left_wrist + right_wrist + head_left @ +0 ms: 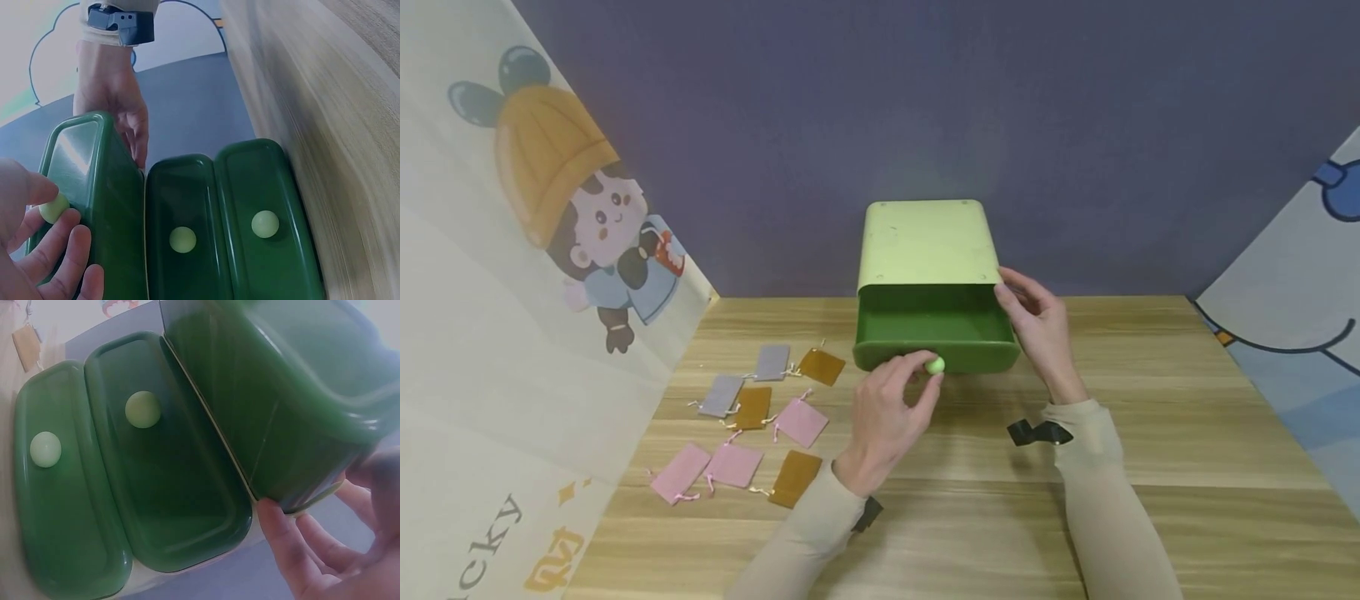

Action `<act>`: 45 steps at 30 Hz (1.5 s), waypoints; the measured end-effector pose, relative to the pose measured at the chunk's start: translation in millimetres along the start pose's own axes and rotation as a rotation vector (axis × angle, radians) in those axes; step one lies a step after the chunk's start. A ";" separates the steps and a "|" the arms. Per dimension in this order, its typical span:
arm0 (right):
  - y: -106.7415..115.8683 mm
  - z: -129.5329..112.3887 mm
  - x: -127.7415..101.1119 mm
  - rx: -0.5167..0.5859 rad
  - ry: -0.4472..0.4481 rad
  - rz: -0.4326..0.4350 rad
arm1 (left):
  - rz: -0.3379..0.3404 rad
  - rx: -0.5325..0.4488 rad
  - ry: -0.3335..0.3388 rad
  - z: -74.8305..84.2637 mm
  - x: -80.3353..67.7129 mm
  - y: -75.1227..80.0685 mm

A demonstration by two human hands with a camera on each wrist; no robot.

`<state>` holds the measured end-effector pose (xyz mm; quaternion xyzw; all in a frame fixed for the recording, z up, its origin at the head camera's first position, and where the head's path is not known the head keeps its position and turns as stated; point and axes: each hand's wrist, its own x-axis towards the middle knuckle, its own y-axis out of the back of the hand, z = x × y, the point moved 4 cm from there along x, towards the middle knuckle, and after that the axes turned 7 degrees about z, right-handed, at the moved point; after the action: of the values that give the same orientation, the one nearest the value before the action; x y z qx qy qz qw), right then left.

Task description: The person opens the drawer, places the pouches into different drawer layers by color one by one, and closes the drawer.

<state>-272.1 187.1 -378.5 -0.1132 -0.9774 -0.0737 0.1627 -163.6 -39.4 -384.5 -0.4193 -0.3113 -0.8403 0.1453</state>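
A small light-green cabinet (928,242) stands on the table against the back wall. Its dark green top drawer (977,357) is pulled out, showing the inside from above. My left hand (887,408) pinches the round pale-green drawer knob (935,365) between thumb and fingers. At the cabinet's right side is my right hand (1037,329), its fingertips touching the edge beside the drawer. Beneath the top drawer, the left wrist view shows the middle drawer (181,200) and the bottom drawer (250,181), both pushed in, each with a round knob.
Several small drawstring pouches lie left of the cabinet: pink (735,464), brown (795,478) and grey (772,363). The wooden table (1187,467) extends to the right. A dark wall (925,100) rises behind, with printed panels at both sides.
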 end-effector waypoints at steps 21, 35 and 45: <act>-2.8 -2.6 -3.0 0.007 0.002 0.005 | -0.019 0.015 -0.001 2.5 -5.4 3.3; -3.9 -4.2 -3.7 0.041 -0.009 0.027 | 0.007 0.041 -0.003 1.4 -8.0 6.4; -3.7 -2.9 -3.8 0.049 -0.017 0.035 | 0.007 -0.007 -0.004 -2.3 -8.2 13.9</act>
<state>-268.6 182.2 -377.5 -0.1268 -0.9781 -0.0461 0.1585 -152.9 -51.7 -386.5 -0.4225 -0.3073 -0.8400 0.1462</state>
